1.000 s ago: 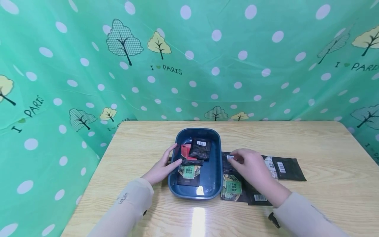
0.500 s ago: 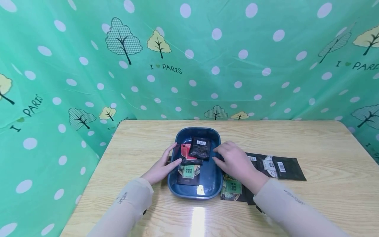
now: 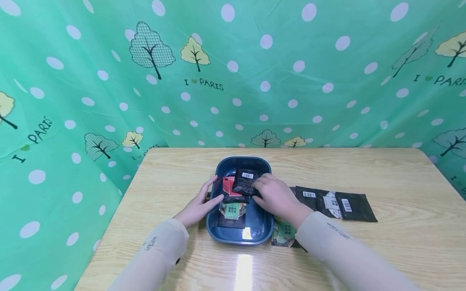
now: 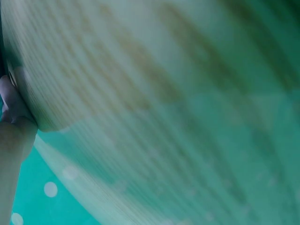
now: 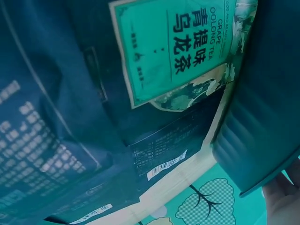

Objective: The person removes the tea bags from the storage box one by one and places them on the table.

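My left hand (image 3: 199,204) holds the left rim of the dark blue plastic tub (image 3: 267,226), thumb over the inside edge. In the tub lies a black sachet with a barcode (image 3: 242,184), partly on a red-labelled sachet (image 3: 230,186). A green-labelled sachet (image 3: 232,212) lies nearer the front. My right hand (image 3: 274,196) reaches over the right wall, fingertips at the right edge of the black sachet, which they partly cover; finger and thumb stand apart. In the right wrist view, the hand (image 5: 281,201) shows only at the corner, beyond the tub wall (image 5: 258,117).
Right of the tub, sachets lie side by side: a green-labelled grape oolong tea sachet (image 5: 173,47), a black sachet with a barcode (image 3: 352,207) at the far right, and several others. My right forearm covers some. A green patterned curtain (image 3: 233,81) hangs behind the wooden table (image 3: 397,182).
My right hand has moved left from the sachets on the table, over the rim and into the tub, with no sachet visible in it on the way. My left hand stays put.
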A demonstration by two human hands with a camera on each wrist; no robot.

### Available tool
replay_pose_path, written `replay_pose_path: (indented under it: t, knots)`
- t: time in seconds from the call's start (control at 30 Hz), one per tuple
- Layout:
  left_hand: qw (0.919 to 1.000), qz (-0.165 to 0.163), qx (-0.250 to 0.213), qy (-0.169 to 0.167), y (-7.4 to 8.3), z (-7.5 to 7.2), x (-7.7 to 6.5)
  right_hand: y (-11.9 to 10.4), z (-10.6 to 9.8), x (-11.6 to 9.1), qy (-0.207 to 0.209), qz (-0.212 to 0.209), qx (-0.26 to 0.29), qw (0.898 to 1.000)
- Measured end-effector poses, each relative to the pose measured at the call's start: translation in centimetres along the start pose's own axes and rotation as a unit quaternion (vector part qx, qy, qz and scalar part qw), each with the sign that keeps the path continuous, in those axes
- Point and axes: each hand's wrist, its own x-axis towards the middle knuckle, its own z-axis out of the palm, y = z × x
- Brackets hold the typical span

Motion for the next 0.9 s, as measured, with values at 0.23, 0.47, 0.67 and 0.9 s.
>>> replay_pose_path:
  t: [0.23, 0.47, 0.67, 0.9]
  knots:
    - [1.0000, -0.002, -0.005, -0.005, -0.2, 0.3, 0.0, -0.1, 0.9, 0.4, -0.043, 0.007, 0.000, 0.999]
    - [1.0000, -0.003, -0.002, -0.003, 0.0, 0.2, 0.0, -0.7, 1.1, 1.2, -0.066, 0.036, 0.005, 0.997]
    - [1.0000, -0.002, 0.000, -0.001, 0.0, 0.0, 0.0, -1.3, 1.6, 1.6, -0.071, 0.028, -0.064, 0.995]
    - [1.0000, -0.001, 0.000, 0.003, 0.1, 0.0, 0.0, -1.7, 2.1, 1.9, -0.093, 0.039, -0.113, 0.989]
